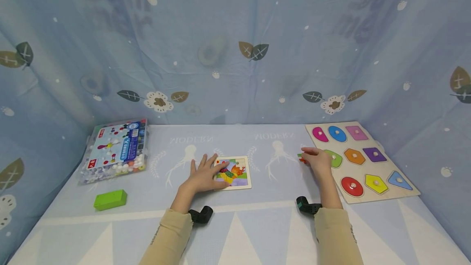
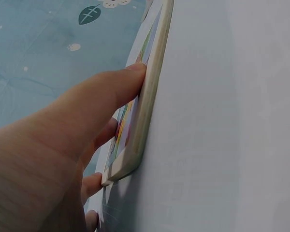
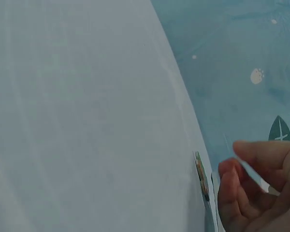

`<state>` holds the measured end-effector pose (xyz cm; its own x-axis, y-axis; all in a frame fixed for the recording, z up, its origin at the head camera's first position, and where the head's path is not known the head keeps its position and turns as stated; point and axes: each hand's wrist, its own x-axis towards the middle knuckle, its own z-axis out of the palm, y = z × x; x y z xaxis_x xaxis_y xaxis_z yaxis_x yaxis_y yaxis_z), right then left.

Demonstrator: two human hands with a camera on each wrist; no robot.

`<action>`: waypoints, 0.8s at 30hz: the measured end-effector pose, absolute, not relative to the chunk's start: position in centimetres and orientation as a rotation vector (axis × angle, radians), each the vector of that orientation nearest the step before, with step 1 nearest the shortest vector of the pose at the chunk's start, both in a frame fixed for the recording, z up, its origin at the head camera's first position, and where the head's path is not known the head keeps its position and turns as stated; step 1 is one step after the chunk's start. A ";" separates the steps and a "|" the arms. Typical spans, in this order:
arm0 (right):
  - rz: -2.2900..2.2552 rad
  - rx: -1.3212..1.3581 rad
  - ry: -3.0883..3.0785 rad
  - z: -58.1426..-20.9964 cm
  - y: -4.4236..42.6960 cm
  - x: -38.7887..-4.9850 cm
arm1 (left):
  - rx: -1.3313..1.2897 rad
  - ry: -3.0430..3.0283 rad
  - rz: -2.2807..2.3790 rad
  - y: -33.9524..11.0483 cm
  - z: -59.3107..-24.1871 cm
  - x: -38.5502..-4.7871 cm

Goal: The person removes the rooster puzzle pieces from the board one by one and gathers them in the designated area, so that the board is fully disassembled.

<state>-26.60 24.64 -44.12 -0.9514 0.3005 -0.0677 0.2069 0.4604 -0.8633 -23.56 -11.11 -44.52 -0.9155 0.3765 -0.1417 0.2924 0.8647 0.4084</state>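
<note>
My left hand (image 1: 203,177) rests on a small wooden-framed jigsaw puzzle (image 1: 247,171) with a colourful picture. Its fingers are spread. In the left wrist view the thumb (image 2: 118,84) lies along the puzzle's frame (image 2: 150,104), and other fingertips touch its picture and corner. Farther right, my right hand (image 1: 318,160) is beside a small green and red puzzle piece (image 1: 301,158). The right wrist view shows this piece (image 3: 202,176) on the table, apart from the loosely bent fingers (image 3: 227,193); nothing shows between thumb and fingers.
A wooden knob-shape board (image 1: 368,167) with several coloured shapes lies at the right, partly behind the right hand. At the left are a clear plastic box (image 1: 115,146) of small parts and a green block (image 1: 110,200). A patterned blue curtain (image 1: 235,52) hangs behind the table.
</note>
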 end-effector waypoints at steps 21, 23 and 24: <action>1.936 -0.316 -2.408 -43.2 19.8 -27.8 | 0.503 2.816 0.598 -11.2 -44.6 -23.5; 1.947 -0.292 -2.406 -43.0 19.3 -27.8 | 0.503 2.816 0.601 -11.2 -44.6 -23.5; 1.951 -0.275 -2.408 -42.9 19.0 -27.7 | 0.505 2.816 0.603 -11.2 -44.6 -23.6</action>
<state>-27.74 18.99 -42.90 -0.9839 0.1555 -0.0875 0.1179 0.1983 -0.9730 -23.56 -11.17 -44.58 -0.9173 0.3734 -0.1382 0.2840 0.8570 0.4300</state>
